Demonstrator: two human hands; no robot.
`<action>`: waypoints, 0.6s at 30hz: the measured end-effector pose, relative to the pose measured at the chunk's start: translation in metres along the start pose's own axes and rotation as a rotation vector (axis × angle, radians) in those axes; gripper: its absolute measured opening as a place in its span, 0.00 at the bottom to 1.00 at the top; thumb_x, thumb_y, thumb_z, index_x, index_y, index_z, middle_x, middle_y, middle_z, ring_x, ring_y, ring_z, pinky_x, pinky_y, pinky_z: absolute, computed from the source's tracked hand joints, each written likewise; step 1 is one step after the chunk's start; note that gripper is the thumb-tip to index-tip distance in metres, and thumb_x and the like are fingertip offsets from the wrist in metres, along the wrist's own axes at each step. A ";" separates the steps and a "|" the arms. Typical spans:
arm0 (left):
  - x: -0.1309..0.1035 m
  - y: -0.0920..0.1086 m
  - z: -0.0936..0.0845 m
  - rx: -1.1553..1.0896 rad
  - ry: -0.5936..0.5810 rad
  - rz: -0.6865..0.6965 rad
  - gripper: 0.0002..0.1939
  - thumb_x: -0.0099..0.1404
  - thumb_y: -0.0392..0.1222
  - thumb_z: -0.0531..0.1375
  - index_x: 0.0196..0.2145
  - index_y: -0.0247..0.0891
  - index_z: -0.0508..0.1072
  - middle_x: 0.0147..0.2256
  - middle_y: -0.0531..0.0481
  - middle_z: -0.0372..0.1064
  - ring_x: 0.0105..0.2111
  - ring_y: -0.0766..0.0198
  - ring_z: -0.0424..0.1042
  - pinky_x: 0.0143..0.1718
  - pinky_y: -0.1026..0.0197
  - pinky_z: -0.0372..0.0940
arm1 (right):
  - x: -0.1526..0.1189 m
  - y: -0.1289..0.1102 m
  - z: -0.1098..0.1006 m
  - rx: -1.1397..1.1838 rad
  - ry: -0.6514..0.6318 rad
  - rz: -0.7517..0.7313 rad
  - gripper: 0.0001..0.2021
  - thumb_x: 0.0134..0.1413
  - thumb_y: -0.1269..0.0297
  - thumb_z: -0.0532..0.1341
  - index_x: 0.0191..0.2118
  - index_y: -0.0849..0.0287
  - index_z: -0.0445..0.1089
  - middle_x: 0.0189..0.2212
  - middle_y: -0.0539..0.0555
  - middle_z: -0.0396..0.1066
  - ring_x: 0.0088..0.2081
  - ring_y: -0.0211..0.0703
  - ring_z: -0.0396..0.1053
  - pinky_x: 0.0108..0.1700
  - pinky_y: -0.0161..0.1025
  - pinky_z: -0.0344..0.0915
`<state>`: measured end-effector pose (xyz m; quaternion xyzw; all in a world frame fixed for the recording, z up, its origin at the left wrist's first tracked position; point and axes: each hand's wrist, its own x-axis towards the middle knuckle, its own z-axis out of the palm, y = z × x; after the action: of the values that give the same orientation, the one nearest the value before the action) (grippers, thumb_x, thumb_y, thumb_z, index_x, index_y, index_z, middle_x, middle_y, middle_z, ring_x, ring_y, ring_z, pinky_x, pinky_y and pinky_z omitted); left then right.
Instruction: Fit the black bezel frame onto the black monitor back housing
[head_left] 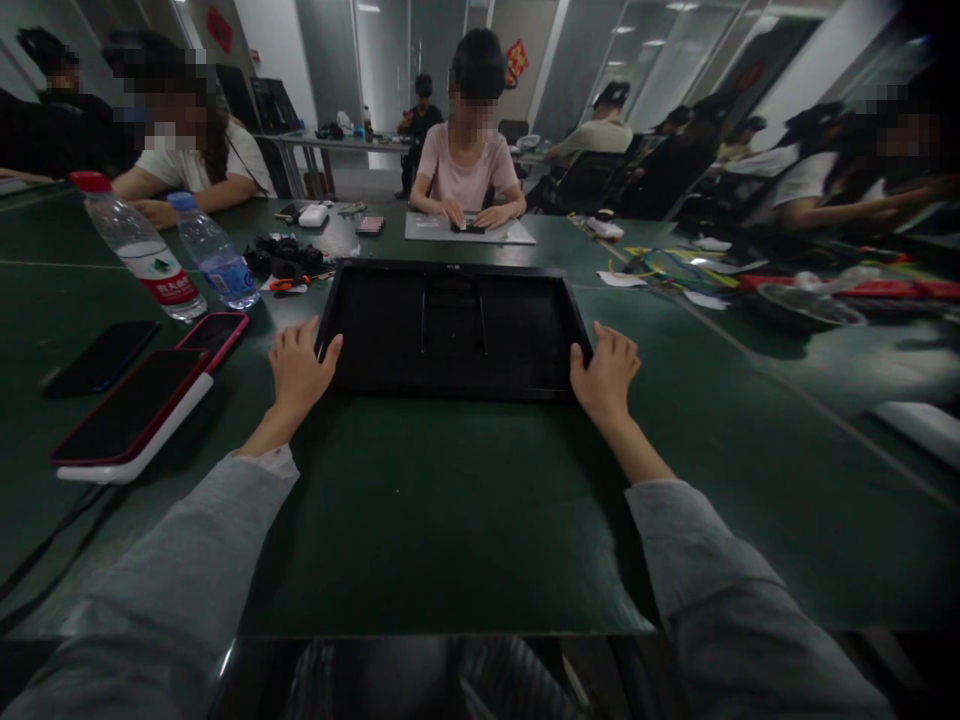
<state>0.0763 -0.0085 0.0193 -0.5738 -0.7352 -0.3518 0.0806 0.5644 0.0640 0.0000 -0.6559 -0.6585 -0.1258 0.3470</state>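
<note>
One black, shallow rimmed panel (382, 330) sits on the green table (465, 500) — gripped at both short ends. The left hand (298, 370) and right hand (606, 375) each grasp a side edge, thumb over the rim, fingers outside. To its left stand a red-capped bottle (142, 255) and a blue-capped bottle (216, 255), with a red-edged phone (135, 410) nearer. Beyond the panel — across the table — a person in pink (469, 165) bends over a gray board (421, 230).
</note>
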 end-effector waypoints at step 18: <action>-0.001 0.003 0.012 -0.112 -0.081 0.125 0.41 0.67 0.59 0.67 0.70 0.33 0.66 0.69 0.27 0.61 0.70 0.33 0.60 0.70 0.34 0.58 | -0.014 -0.035 0.004 0.034 -0.128 -0.088 0.34 0.69 0.52 0.54 0.74 0.65 0.57 0.68 0.73 0.63 0.69 0.69 0.57 0.68 0.69 0.56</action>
<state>0.0831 -0.0017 0.0107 -0.6359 -0.6798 -0.3632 0.0402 0.5285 0.0520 -0.0015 -0.6272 -0.7094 -0.0876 0.3093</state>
